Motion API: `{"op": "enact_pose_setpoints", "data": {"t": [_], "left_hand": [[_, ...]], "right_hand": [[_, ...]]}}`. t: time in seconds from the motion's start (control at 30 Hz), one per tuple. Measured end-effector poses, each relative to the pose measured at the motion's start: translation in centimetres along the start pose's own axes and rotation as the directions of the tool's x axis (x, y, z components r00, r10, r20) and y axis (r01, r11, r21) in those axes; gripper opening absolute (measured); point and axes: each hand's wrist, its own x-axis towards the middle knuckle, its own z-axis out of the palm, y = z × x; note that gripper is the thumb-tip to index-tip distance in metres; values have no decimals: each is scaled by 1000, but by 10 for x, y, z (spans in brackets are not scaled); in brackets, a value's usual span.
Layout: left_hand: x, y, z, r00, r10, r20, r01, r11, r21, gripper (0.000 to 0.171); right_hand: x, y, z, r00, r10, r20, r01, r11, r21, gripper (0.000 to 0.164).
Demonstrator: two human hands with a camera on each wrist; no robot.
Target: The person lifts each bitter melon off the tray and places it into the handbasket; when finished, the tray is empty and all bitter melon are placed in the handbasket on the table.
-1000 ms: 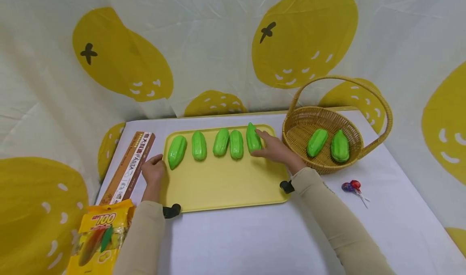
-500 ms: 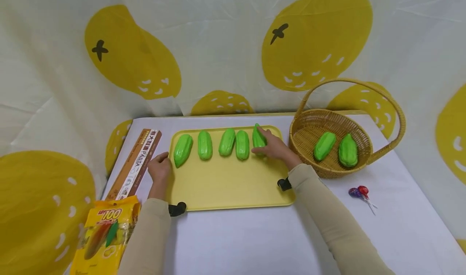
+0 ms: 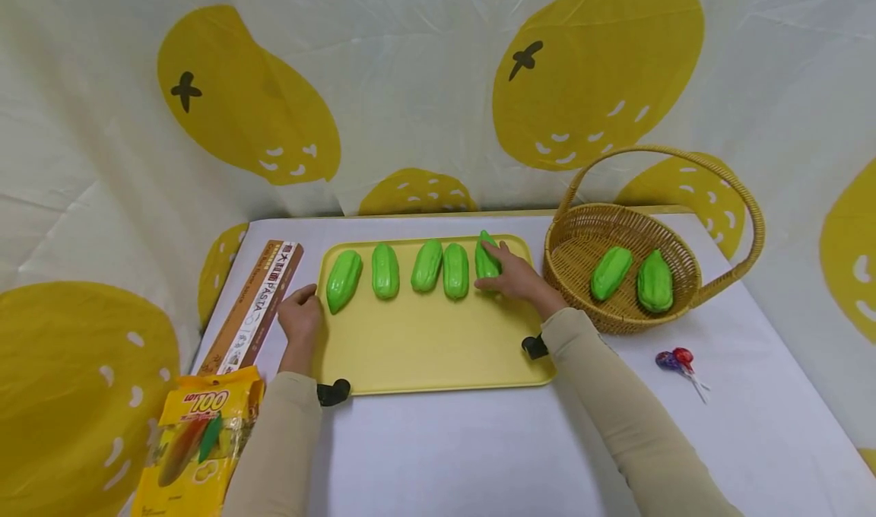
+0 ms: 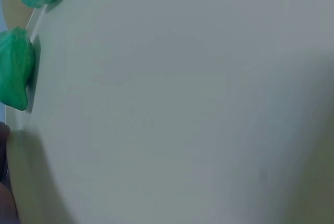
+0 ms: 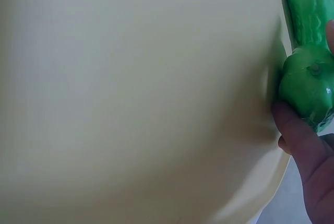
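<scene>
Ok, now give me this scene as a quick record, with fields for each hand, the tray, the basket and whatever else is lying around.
Left hand: at the left rim of the tray; whether it grips is unclear
Right hand: grips the rightmost green vegetable at the tray's far side
Tray: yellow, four other green vegetables lying along its far side
Basket: wicker, arched handle, two green vegetables inside
Left of tray: pasta box, yellow bag
Near basket: two lollipops, red and purple
</scene>
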Motion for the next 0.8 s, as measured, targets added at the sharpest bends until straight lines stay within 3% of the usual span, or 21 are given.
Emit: {"op": "enact_pose_setpoints", "data": {"t": [0.4,0.8], "left_hand": [[-1,0,-1,1000,8,5,-8,1000,1,36],[1,-3,-1,1000,-7,5,7,1000,-2,38]], "right_hand": [[-1,2,1,1000,-4,-16,4,1000,2,93],[-10,-10,-2,998,-40,-53,40,999,-4,91]]}}
